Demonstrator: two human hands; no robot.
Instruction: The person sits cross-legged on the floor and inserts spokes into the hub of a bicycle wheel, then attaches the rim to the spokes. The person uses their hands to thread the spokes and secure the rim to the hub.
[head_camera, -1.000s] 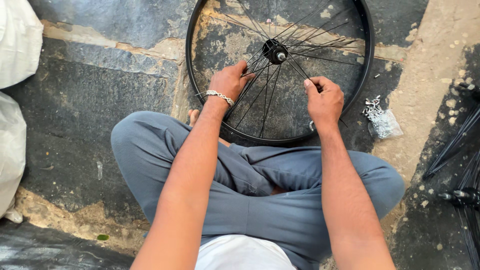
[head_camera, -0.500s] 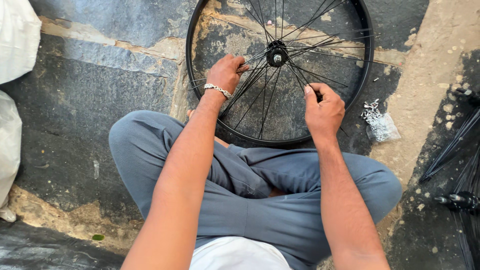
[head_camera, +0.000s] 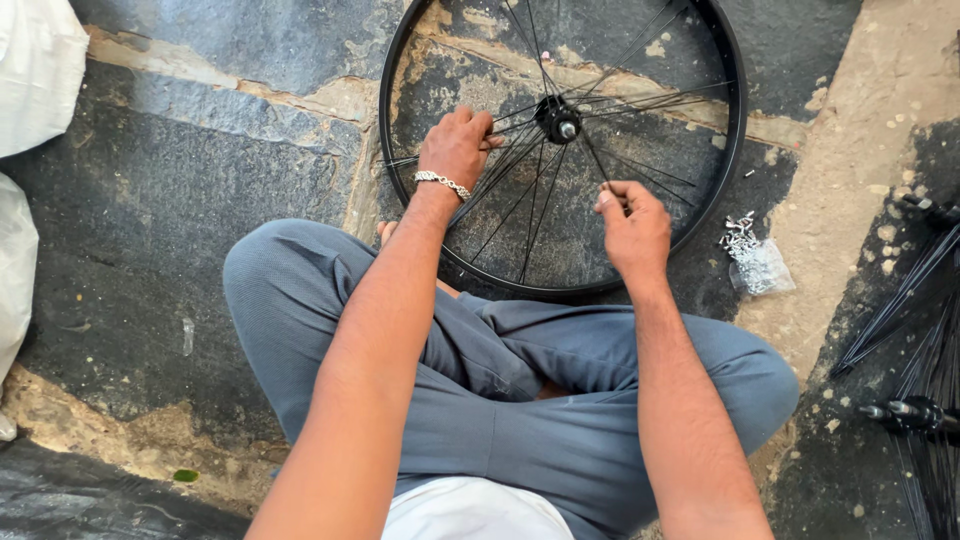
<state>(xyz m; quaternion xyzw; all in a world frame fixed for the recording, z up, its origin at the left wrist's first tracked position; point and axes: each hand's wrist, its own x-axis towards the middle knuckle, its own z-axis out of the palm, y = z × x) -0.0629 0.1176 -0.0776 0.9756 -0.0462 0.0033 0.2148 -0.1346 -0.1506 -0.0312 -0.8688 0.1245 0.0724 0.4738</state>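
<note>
Gripping spokes (head_camera: 520, 190) of black wheel (head_camera: 735, 130): left hand (head_camera: 455, 150), right hand (head_camera: 632, 228); clear packet (head_camera: 757, 262) right of rim.

clear plastic packet (head_camera: 757, 262) of small metal parts | on floor, right of wheel rim (head_camera: 735, 150) | white sacks (head_camera: 35, 70) far left

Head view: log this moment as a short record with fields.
Setting: person sits cross-legged in grey trousers on a cracked dark stone floor
Main thing: black spoked bicycle wheel rim lying flat, small metal hub at centre
Left hand: grips spokes beside the hub; silver chain bracelet on wrist
Right hand: fingers pinch one thin spoke
Nearby: clear plastic bag of small metal parts right of rim
</note>
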